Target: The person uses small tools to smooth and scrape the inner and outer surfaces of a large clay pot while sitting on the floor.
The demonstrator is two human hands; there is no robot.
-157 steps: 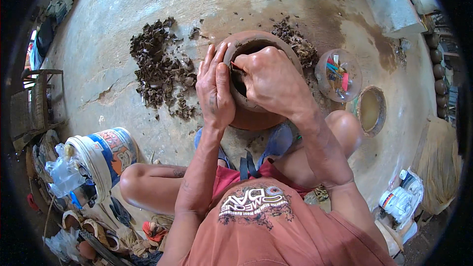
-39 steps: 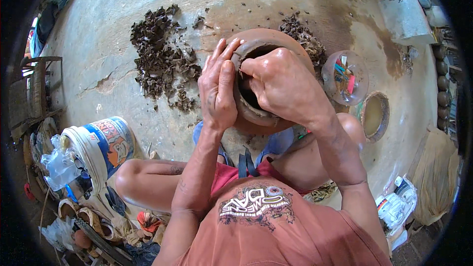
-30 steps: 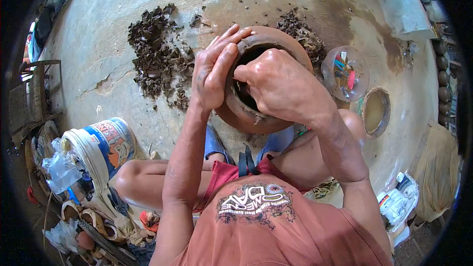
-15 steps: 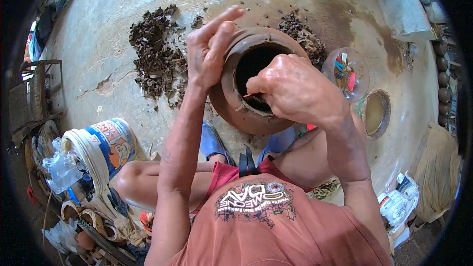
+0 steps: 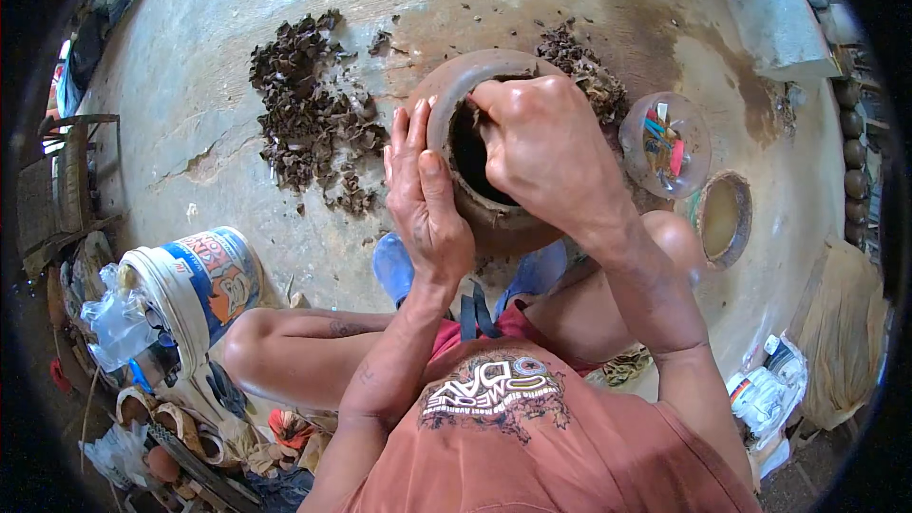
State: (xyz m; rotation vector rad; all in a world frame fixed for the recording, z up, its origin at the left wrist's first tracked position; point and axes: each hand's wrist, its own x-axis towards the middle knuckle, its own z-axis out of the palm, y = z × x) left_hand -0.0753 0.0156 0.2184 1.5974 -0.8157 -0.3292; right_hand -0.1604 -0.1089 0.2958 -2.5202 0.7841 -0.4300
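A round brown clay pot [image 5: 494, 239] with a wide dark mouth stands in front of me, between my feet. My left hand [image 5: 425, 209] lies open along the pot's left side, fingers stretched and together, palm against the wall by the rim. Over the mouth, my right hand [image 5: 556, 147] is closed, its fingertips at the far-left part of the rim. A thin reddish tool is pinched in it, mostly hidden by the fingers. Along the inner rim the clay edge looks rough and uneven.
Dark clay scraps [image 5: 304, 114] are heaped left of the pot, with another heap [image 5: 579, 66] behind it. At right stand a clear bowl of small tools [image 5: 698, 147] and a basin of murky water [image 5: 727, 218]. A white bucket [image 5: 195, 290] is at left.
My left hand has come down and nearer, from raised beside the rim to flat on the pot's side. My right hand has moved from the near-left rim to the far-left rim.
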